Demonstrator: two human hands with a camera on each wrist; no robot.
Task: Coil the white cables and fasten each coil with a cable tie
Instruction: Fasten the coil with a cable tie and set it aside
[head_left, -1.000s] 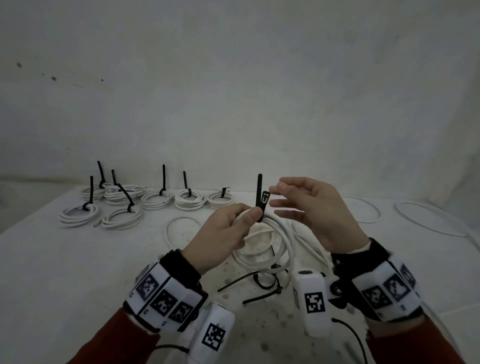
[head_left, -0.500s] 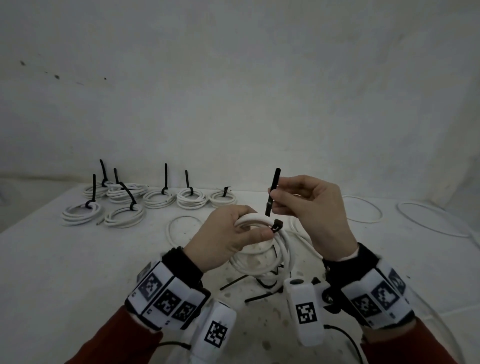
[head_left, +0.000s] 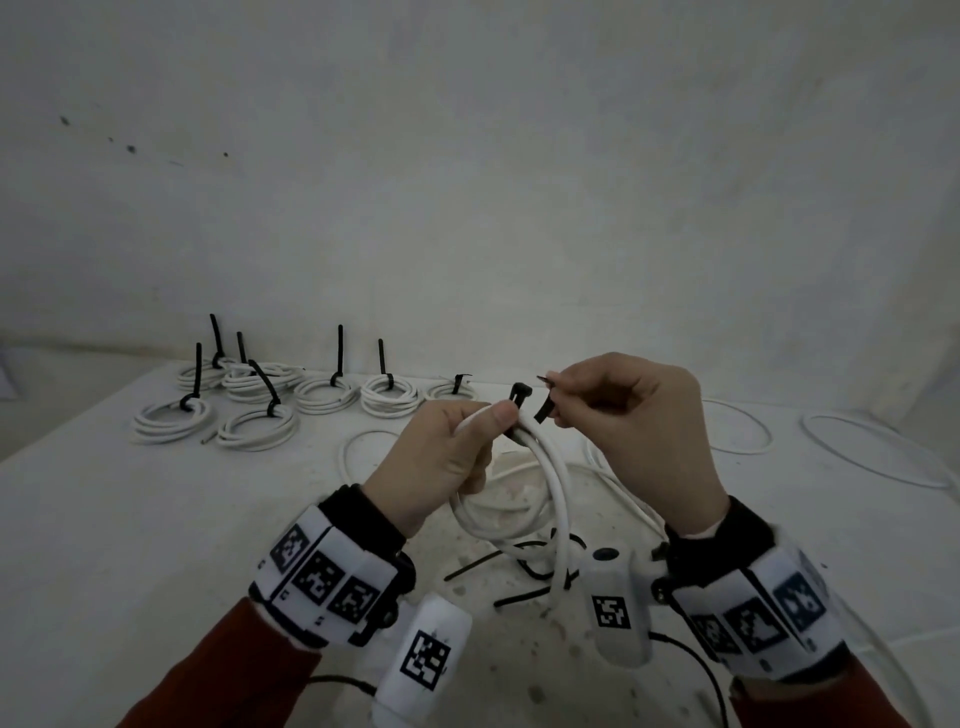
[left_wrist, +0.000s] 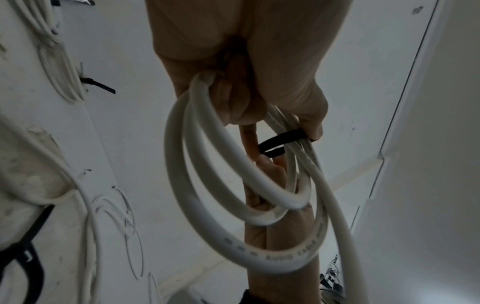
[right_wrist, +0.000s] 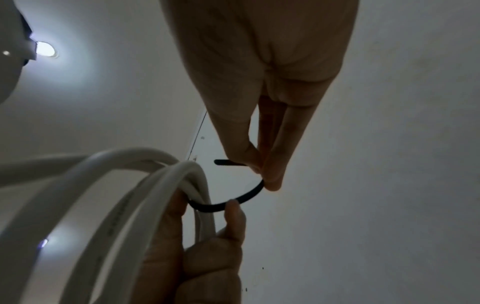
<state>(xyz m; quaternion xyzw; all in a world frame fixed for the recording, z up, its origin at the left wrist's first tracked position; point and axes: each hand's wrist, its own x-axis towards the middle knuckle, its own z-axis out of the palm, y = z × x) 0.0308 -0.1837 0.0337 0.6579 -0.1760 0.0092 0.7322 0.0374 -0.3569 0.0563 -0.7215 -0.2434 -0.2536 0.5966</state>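
Left hand (head_left: 441, 457) grips the white cable coil (head_left: 540, 499); right hand (head_left: 634, 431), just beside the coil, pinches the black cable tie (right_wrist: 233, 200).

The cable tie (head_left: 542, 409) (black) partly vanishes between the pinching fingers (head_left: 587, 395).

The white cable coil (left_wrist: 233, 205) at centre frame has a smooth, slightly glossy plastic jacket with faint printed lettering. The black cable tie (right_wrist: 228, 202) looks like matt plastic. Across the lower frame, the white table (head_left: 130, 519) is matt, speckled and scuffed.
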